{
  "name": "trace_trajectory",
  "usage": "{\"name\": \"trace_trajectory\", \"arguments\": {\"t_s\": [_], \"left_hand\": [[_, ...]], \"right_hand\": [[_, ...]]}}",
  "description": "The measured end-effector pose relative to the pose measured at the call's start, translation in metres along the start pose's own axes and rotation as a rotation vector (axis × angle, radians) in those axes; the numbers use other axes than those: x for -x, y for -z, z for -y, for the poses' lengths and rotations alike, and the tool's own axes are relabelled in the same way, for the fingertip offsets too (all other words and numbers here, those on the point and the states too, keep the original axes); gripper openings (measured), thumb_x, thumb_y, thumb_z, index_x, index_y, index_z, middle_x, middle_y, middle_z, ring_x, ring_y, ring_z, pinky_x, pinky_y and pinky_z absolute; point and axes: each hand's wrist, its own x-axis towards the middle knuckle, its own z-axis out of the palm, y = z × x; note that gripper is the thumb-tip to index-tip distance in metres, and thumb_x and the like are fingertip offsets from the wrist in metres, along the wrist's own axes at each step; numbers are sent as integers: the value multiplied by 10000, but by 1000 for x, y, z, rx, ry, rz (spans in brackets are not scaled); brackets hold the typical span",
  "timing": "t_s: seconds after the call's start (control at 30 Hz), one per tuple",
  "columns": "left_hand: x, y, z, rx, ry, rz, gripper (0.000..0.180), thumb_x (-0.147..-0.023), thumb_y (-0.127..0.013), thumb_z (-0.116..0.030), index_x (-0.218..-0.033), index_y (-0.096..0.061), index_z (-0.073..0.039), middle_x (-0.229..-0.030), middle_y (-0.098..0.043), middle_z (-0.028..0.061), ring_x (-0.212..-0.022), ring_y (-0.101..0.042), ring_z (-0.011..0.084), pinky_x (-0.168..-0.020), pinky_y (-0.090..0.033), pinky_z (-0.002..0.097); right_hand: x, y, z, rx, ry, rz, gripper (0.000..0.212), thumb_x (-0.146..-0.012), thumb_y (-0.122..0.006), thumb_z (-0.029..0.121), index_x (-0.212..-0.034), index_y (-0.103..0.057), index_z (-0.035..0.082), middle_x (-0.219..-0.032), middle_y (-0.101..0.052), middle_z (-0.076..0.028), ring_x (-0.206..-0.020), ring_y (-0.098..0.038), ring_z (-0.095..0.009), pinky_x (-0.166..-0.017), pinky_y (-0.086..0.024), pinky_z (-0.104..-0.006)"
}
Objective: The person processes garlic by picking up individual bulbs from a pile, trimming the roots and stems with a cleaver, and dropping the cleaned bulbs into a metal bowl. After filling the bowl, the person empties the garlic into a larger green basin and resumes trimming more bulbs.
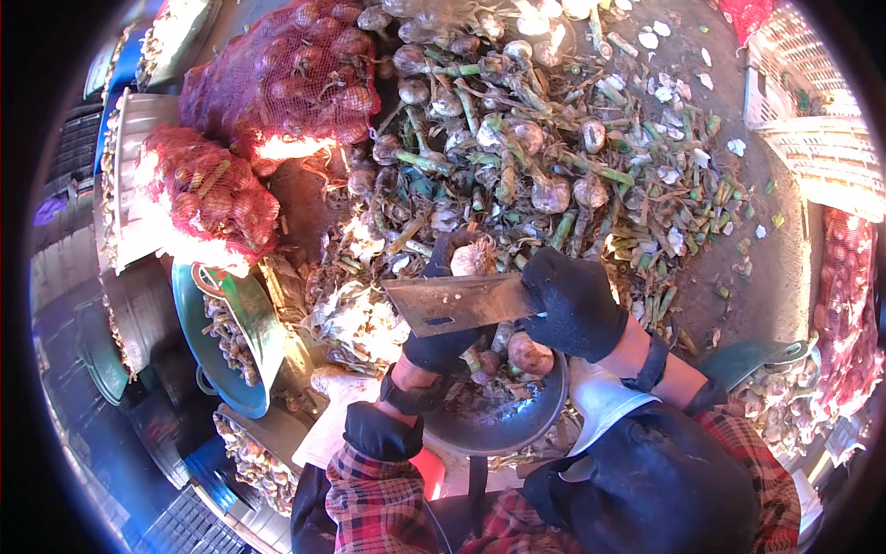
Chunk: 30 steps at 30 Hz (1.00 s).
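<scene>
A wide rectangular cleaver (pixel 454 306) lies across the middle of the view, its handle in my gloved right hand (pixel 574 305). Behind the blade my gloved left hand (pixel 437 349) grips a garlic bulb (pixel 472 257), whose rooty end shows above the blade. Part of the left hand's fingers is hidden by the cleaver. Right below is a dark round pan (pixel 484 436) between my legs, with a few cut garlic bulbs (pixel 530 355) at its far side. Beyond both hands spreads a heap of garlic with stalks (pixel 526 175).
Full red mesh sacks (pixel 291 69) stand at the far left, a smaller one (pixel 210 198) in front. Left of me a tilted green basin (pixel 187 319) holds trimmings. To the right are a white plastic basket (pixel 817 134), another mesh sack (pixel 842 319) and a green scoop-like container (pixel 746 366).
</scene>
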Motion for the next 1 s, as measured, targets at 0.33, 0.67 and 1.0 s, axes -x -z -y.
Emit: {"name": "trace_trajectory", "arguments": {"t_s": [0.33,0.67,1.0], "left_hand": [[-1,13,-9,-424,-455,323,397,-731,-721,-102,-1090,-563,-42,-958,-639,53,-892,-594,145,-756,-484,301],[-16,13,-29,105,72,-446,410,-762,-718,-61,-1113,-509,-27,-945,-574,54,-847,-574,127,-740,-503,262],[0,-46,-13,1092,210,-375,234,-820,-575,-8,-1038,-489,-10,-1008,-589,122,-937,-612,243,-893,-513,356]], "right_hand": [[13,-26,-44,95,78,-38,235,-644,-675,175,-800,-532,73,-720,-526,-113,-619,-583,-325,-526,-476,-416],[17,-25,-41,-99,-410,-268,116,-753,-638,109,-721,-551,40,-611,-569,-167,-560,-592,-344,-488,-449,-380],[15,-37,-25,-305,-330,-274,116,-732,-651,73,-784,-553,41,-648,-567,-151,-559,-580,-316,-515,-451,-360]]}}
